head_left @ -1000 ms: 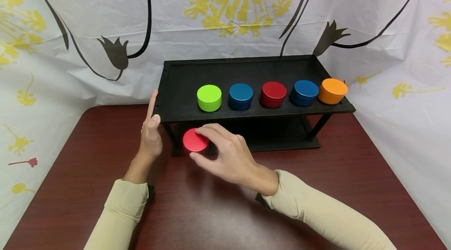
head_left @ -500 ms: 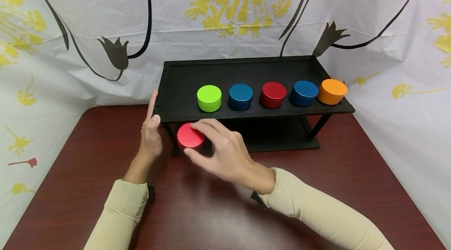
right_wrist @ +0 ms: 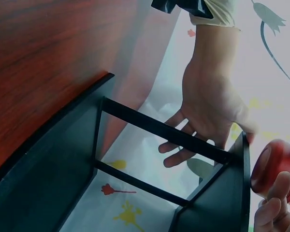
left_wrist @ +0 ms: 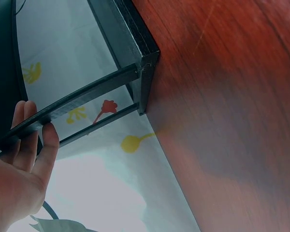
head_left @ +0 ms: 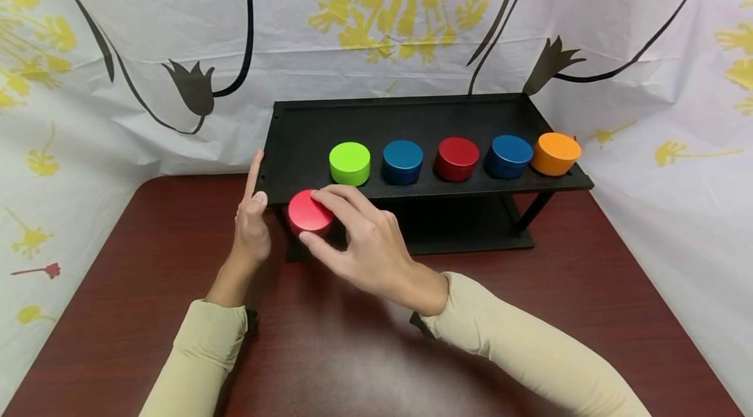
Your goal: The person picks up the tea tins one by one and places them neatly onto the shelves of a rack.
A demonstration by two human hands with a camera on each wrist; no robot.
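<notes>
The right hand [head_left: 367, 250] grasped a red tin [head_left: 308, 211], fingers curled over its top and thumb under its near side, so the tin sat at the fingertips, ahead and left of the palm. It hung just off the front left corner of the black shelf [head_left: 294, 142], about level with the upper board and not yet resting on it. The wrist view showed the same tin [right_wrist: 275, 166] pinched beside the shelf's end frame.

The left hand [head_left: 251, 217] lay flat against the shelf's left end, fingers straight, holding nothing; it seemed to be steadying the frame.

On the upper board a row stood along the front edge: a green tin [head_left: 350, 163], a blue tin [head_left: 402, 160], a dark red tin [head_left: 456, 157], a second blue tin [head_left: 508, 155] and an orange tin [head_left: 555, 153] at the right end. The spot left of the green one was free, so I judged the row nearly done, with this tin left to be set down. The shelf stood at the back of the desk [head_left: 529, 312].
</notes>
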